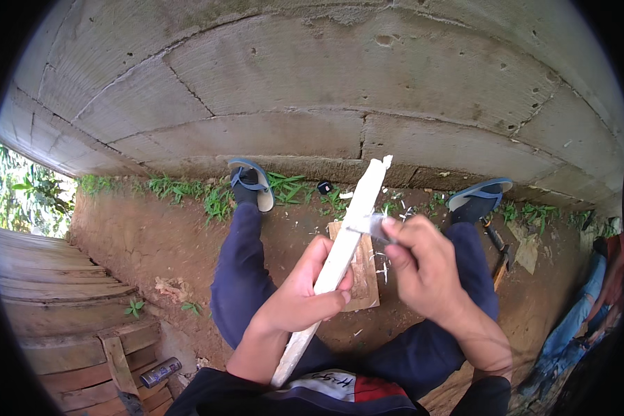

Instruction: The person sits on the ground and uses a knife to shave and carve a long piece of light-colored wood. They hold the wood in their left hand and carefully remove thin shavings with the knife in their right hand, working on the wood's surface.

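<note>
A long pale wooden stick slants up and away from my lap, its far tip rough and splintered. My left hand is wrapped around its lower middle. In my right hand is a knife, its short, flat, greyish blade lying across the stick above my left hand. The blade is smeared by motion, and its handle is hidden in my fingers. Pale shavings are scattered beneath. Under the stick, a flat wooden board lies on the ground between my legs.
A grey block wall rises ahead, with grass along its foot. By my right foot lies a hammer-like tool. Stacked planks and a dark cylindrical can are at left. Clothes sit at far right.
</note>
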`<state>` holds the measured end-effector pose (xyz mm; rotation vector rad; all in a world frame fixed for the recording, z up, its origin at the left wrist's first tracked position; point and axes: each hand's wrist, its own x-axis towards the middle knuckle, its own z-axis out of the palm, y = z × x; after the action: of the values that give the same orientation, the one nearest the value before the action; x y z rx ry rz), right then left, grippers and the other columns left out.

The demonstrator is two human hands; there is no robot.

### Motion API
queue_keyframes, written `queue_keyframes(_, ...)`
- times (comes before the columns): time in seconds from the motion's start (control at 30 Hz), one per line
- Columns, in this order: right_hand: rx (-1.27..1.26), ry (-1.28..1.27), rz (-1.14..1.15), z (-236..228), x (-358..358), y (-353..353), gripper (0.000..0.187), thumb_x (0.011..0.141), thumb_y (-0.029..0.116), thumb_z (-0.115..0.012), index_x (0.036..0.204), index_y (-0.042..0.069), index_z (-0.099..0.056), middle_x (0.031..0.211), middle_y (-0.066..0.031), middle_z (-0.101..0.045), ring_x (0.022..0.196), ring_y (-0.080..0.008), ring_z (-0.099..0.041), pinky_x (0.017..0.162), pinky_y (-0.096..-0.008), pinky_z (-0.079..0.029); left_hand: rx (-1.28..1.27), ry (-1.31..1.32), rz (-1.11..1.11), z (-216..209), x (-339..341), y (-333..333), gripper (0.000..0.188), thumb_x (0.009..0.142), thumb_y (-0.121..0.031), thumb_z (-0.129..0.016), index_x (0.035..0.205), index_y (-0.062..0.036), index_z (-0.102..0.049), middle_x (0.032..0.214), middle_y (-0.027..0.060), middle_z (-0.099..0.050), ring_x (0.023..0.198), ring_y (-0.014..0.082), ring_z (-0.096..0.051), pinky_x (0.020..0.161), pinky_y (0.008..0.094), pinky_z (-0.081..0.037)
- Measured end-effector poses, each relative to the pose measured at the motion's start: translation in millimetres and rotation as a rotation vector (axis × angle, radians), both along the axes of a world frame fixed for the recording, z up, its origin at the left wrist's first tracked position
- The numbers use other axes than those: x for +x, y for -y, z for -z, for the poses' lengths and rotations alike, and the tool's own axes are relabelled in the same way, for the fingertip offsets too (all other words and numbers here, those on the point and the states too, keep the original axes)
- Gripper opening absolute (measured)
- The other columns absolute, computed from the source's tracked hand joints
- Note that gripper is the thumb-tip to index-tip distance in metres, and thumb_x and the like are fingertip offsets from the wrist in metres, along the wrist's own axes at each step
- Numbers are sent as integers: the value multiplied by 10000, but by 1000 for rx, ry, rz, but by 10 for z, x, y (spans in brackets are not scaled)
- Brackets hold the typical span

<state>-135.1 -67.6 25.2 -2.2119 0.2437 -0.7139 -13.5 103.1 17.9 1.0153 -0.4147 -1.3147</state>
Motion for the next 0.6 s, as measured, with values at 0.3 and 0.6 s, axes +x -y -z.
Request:
queue_keyframes(0.3, 57, -59, -111, 11, -97, -230, 284, 840, 65, -653, 1123, 81, -635, 824, -111, -559, 647, -274, -601, 549, -376, -509, 64, 42, -15, -34, -11, 23, 372, 752, 48, -550, 1065, -70, -385, 875, 8, -492, 631, 43, -474, 506, 207, -402)
queue_keyframes(0.6, 14, -156, -106, -79, -120, -275, 342, 810, 90, -667, 1145, 150, -632, 839, -60, -521, 602, -244, -612, 485, -363, -536, 79, 162, -119, -12, -66, 55, 437, 724, 88, -565, 1098, -73, -406, 828, 41, -499, 588, 57, -489, 454, 205, -381)
